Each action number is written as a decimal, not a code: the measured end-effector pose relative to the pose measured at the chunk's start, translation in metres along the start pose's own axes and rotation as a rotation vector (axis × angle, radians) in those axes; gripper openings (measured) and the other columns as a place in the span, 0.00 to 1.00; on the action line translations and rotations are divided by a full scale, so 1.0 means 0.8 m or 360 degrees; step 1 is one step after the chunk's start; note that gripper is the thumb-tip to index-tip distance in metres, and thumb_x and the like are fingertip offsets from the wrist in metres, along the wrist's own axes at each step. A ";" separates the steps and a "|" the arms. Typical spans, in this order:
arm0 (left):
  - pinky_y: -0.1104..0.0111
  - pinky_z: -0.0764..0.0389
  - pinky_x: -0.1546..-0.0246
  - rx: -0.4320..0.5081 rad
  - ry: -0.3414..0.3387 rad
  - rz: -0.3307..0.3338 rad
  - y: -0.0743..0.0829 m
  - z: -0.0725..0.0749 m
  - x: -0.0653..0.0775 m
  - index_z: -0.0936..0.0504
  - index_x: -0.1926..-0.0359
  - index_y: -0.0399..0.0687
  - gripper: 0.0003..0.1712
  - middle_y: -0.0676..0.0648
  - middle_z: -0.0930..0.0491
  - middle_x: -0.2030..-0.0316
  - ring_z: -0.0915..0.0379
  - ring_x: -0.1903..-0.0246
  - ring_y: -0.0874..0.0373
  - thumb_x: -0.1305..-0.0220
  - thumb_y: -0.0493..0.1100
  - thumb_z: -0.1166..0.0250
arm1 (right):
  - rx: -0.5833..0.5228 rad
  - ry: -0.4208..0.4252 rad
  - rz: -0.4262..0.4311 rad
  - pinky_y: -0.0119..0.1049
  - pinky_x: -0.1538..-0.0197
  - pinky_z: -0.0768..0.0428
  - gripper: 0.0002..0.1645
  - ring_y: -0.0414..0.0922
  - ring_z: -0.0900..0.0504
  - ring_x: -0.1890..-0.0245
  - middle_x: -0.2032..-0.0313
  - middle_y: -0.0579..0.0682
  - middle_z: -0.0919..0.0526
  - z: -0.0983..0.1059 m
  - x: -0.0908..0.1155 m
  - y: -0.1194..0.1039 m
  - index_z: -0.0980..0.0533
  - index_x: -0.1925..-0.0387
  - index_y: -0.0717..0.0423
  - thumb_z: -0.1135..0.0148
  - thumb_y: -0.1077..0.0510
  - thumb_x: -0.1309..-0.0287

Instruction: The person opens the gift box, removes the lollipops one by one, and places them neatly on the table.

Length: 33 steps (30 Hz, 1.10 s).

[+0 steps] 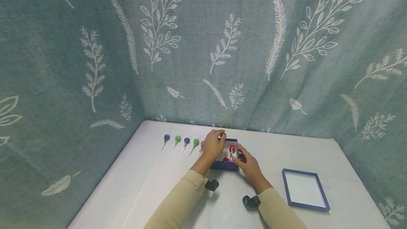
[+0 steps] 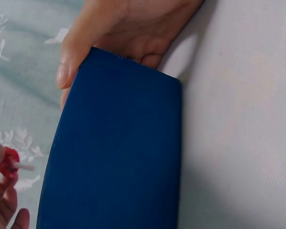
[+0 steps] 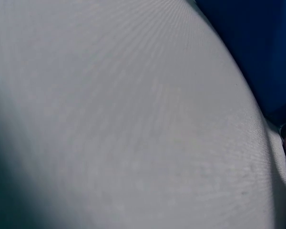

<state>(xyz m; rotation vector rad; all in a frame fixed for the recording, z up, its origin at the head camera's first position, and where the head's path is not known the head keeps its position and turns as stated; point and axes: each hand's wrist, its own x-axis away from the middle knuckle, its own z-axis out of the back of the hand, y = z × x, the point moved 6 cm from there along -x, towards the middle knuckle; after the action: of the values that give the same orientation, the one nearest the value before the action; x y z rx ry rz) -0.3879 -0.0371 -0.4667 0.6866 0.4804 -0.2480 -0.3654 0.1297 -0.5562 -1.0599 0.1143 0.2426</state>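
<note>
A blue box (image 1: 224,165) with a pale inside stands on the table, its top uncovered. Two red lollipops show inside, one (image 1: 232,149) towards the right wall and another (image 1: 226,159) by the front wall. My left hand (image 1: 213,146) is over the box's left side and pinches a red lollipop (image 1: 223,135) near the far rim. In the left wrist view this lollipop (image 2: 10,161) has its white stick pointing away from the fingers. My right hand (image 1: 249,165) grips the box's right side, thumb at the front corner; in the left wrist view the right hand (image 2: 128,28) wraps the box's end.
Left of the box lies a row of lollipops: purple (image 1: 166,137), green (image 1: 178,139), purple (image 1: 186,140), green (image 1: 196,142) and a pink one (image 1: 202,144) partly behind my left hand. A blue-rimmed lid (image 1: 306,189) lies to the right, white inside up. A leaf-patterned curtain (image 1: 197,45) borders the table.
</note>
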 end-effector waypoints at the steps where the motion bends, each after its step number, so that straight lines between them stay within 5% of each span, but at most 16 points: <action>1: 0.58 0.26 0.51 0.0028 0.0015 0.0001 -0.001 0.002 0.001 0.18 0.48 0.45 0.15 0.47 0.20 0.58 0.24 0.54 0.51 0.31 0.44 0.41 | 0.0000 -0.0001 -0.0004 0.53 0.42 0.28 0.39 0.54 0.22 0.45 0.36 0.53 0.28 0.000 0.000 0.000 0.37 0.29 0.42 0.36 0.45 0.39; 15: 0.57 0.26 0.54 0.0207 -0.0045 0.0029 -0.025 0.022 0.009 0.24 0.44 0.48 0.16 0.46 0.22 0.57 0.26 0.56 0.53 0.25 0.48 0.49 | 0.0016 -0.0020 -0.0017 0.55 0.42 0.30 0.39 0.55 0.22 0.46 0.36 0.55 0.28 -0.002 0.000 -0.001 0.38 0.28 0.44 0.36 0.45 0.39; 25: 0.69 0.27 0.77 0.0438 -0.0033 0.0107 -0.065 0.055 0.018 0.21 0.47 0.44 0.15 0.51 0.24 0.70 0.27 0.78 0.59 0.29 0.46 0.41 | 0.0013 -0.0036 -0.0054 0.54 0.42 0.29 0.39 0.55 0.23 0.44 0.35 0.55 0.29 -0.001 0.001 0.002 0.38 0.28 0.41 0.37 0.44 0.38; 29: 0.67 0.24 0.72 0.0491 -0.0117 0.0162 -0.080 0.057 0.024 0.21 0.46 0.41 0.17 0.48 0.20 0.66 0.19 0.71 0.49 0.30 0.45 0.40 | 0.0004 -0.0041 -0.0069 0.53 0.41 0.29 0.39 0.54 0.24 0.43 0.35 0.54 0.29 -0.001 -0.001 0.003 0.39 0.28 0.39 0.37 0.45 0.38; 33: 0.61 0.24 0.63 0.0392 -0.0152 0.0182 -0.090 0.057 0.033 0.19 0.47 0.43 0.17 0.49 0.17 0.64 0.21 0.66 0.54 0.32 0.46 0.37 | 0.0007 -0.0037 -0.0054 0.53 0.41 0.29 0.40 0.54 0.23 0.44 0.36 0.54 0.29 0.000 -0.003 0.003 0.39 0.28 0.40 0.37 0.45 0.38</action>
<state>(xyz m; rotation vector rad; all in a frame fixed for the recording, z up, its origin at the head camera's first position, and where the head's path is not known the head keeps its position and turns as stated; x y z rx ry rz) -0.3767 -0.1225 -0.4887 0.9350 0.3204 -0.2332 -0.3685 0.1306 -0.5580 -1.0533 0.0760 0.2237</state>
